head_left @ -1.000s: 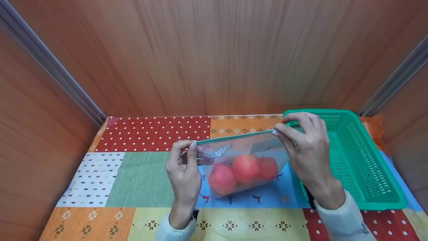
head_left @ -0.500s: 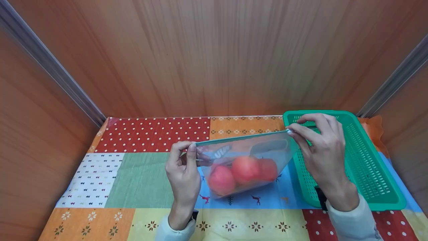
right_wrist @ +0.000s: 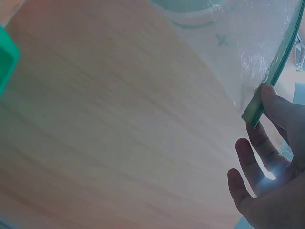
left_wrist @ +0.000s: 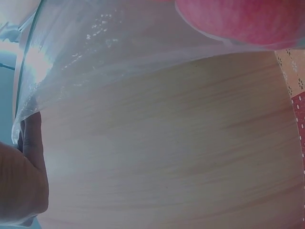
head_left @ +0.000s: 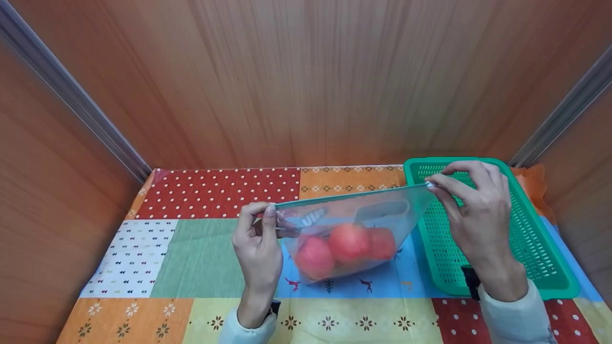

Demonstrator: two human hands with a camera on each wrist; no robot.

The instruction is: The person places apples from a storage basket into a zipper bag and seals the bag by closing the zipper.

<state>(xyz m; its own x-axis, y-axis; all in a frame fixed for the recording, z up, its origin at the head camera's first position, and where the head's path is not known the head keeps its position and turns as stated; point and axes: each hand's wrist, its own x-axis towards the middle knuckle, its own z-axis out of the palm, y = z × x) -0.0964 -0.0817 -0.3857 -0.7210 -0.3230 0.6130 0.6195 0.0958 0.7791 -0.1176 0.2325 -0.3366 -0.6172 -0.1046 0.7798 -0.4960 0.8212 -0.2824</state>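
A clear zip bag holds three red, round, apple-like fruits in its lower part. My left hand pinches the bag's upper left corner between thumb and fingers. At the other end of the green-edged zip, my right hand pinches the upper right corner, thumb against forefinger. Its other fingers are spread apart in the right wrist view. The top edge runs taut between the hands, rising to the right. One fruit shows through the film in the left wrist view.
A green plastic basket stands at the right, partly behind the right hand. Patchwork cloth covers the table. Wood-grain panels enclose the back and sides. An orange ruffled cloth edge shows beyond the basket.
My right hand has slid rightward along the bag's top edge to its right end, over the basket. The left hand has shifted slightly left, still pinching its corner. The fruits have barely moved.
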